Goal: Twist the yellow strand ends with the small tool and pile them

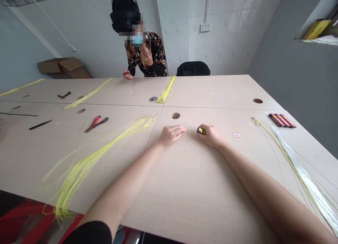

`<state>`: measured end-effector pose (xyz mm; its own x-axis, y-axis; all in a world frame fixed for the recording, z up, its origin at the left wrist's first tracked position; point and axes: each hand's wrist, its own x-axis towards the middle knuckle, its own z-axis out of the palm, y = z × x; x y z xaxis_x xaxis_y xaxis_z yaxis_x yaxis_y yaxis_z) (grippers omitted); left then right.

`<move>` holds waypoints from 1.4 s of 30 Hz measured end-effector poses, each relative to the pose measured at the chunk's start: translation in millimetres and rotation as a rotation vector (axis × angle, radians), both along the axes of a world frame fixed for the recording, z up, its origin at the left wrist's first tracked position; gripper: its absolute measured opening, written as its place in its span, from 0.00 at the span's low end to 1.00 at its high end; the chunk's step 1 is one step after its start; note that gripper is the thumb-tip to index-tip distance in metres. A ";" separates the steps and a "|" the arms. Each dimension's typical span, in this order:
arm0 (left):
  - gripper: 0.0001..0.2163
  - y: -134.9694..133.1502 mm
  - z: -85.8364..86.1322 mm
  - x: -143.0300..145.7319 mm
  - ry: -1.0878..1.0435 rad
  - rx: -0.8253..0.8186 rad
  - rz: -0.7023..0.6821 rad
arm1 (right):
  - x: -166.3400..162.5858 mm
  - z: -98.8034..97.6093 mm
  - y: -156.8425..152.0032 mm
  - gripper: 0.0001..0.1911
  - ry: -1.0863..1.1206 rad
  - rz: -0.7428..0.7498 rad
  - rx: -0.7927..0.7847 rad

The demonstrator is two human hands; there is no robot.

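My left hand rests on the pale wooden table, fingers pinched together on a tiny metal piece at their tips, too small to name. My right hand lies a little to its right, closed around a small yellow and black tool. A short gap of bare table separates the two hands. A long bundle of thin yellow wires runs from beside my left hand down to the table's near left edge. Another bundle of yellow wires lies along the right side.
Red-handled pliers and a black tool lie at the left. Three red and black sticks sit at the far right. A round hole is just beyond my hands. A person in a patterned shirt stands at the far edge.
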<state>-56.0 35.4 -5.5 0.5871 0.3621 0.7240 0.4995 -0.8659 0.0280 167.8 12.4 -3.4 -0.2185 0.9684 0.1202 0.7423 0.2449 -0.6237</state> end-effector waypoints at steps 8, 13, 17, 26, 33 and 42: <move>0.08 0.3 0.6 -2.0 0.006 -0.005 0.006 | 0.0 1.3 -0.7 0.05 -0.002 0.023 0.001; 0.08 0.1 1.1 -1.5 0.017 -0.021 0.010 | -1.0 1.6 -1.2 0.06 -0.001 0.004 -0.009; 0.07 0.3 1.4 -1.4 0.003 0.005 -0.008 | -1.9 3.1 -1.7 0.06 -0.001 -0.010 -0.015; 0.07 -3.7 2.8 3.1 -0.088 -0.176 -0.006 | -0.4 -1.7 -0.7 0.10 0.110 -0.004 0.039; 0.06 -6.3 3.9 6.9 -0.168 -0.271 -0.063 | 0.7 9.6 -6.5 0.12 0.389 0.055 -0.025; 0.08 -8.0 3.8 7.4 -0.126 -0.274 -0.069 | -3.2 12.4 -10.1 0.21 0.461 0.022 -0.107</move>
